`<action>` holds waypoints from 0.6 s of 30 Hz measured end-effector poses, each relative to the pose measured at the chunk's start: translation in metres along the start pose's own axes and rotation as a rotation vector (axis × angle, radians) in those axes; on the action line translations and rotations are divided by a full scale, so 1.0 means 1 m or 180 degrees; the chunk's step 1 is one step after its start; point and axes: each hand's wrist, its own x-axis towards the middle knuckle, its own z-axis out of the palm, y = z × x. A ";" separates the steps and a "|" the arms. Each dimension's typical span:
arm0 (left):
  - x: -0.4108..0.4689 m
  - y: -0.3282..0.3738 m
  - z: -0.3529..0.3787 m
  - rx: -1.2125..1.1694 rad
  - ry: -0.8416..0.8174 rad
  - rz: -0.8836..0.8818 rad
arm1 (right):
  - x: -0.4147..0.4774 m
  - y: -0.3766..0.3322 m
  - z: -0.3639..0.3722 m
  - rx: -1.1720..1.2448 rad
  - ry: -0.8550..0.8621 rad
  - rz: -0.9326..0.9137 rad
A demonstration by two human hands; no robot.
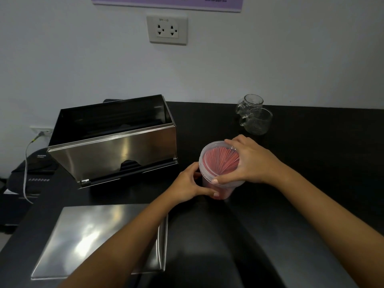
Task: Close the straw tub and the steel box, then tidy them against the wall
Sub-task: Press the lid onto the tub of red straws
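A clear plastic straw tub (218, 163) full of red straws stands on the black counter, right of centre. Its translucent lid (207, 161) sits on top. My right hand (249, 161) is spread over the lid, fingers curled around its rim. My left hand (191, 183) grips the tub's lower body from the left. The steel box (124, 148) stands open at the left, with a dark inside and its front flap tilted forward. Its flat steel lid (93, 235) lies on the counter in front of it, partly under my left forearm.
Two glass mugs (254, 115) stand near the wall at the back right. A wall socket (167, 29) is above the counter. A black appliance (31, 173) with a grey cable sits beyond the counter's left edge. The counter (311, 142) runs back to the white wall.
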 end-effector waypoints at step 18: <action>-0.002 0.000 0.003 -0.0066 0.0098 -0.0042 | 0.005 0.001 -0.017 0.0217 -0.0538 -0.0013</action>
